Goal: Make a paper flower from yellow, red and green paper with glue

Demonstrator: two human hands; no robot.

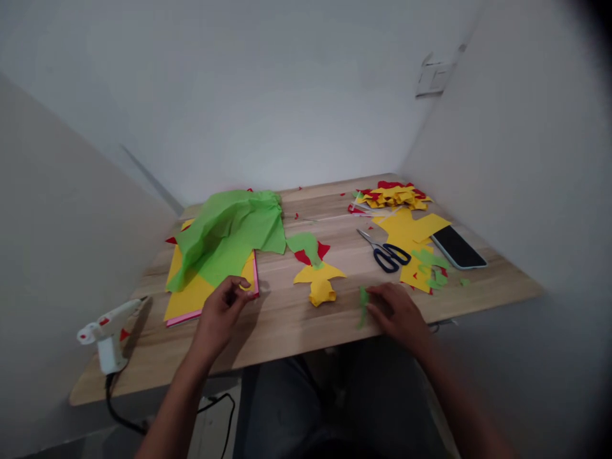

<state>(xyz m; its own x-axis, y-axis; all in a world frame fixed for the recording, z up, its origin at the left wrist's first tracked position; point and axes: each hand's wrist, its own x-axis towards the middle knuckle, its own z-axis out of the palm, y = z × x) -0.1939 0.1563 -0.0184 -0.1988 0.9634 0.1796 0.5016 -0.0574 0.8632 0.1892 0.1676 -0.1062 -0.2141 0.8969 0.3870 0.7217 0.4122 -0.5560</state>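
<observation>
Head view: right hand (pixel 398 312) low by the front edge of the desk (pixel 282 328), thumb and fingers pinched on a green strip (pixel 363 307), somewhat blurred, just past the fingertips. Left hand (pixel 224 309) near the front corner of the yellow sheets (pixel 189 299), fingers curled; not possible to make out whether touching at the tips or slightly apart. Between both hands, touching neither, a yellow folded piece (pixel 322 293) on the desk, with a green paper shape (pixel 303 242) farther back. Scissors (pixel 389 255) beyond the right hand; glue gun (pixel 111 338) far left; large green sheet (pixel 234 223) over the yellow sheets.

Judging by looks, strip very light, thin and limp, probably quick to tear or crease under a hard pull. Best taken by one end in a gentle fingertip pinch. Folded piece likely light too, but stiffer and easily crushed; better lifted by its base, clear of the folds.
</observation>
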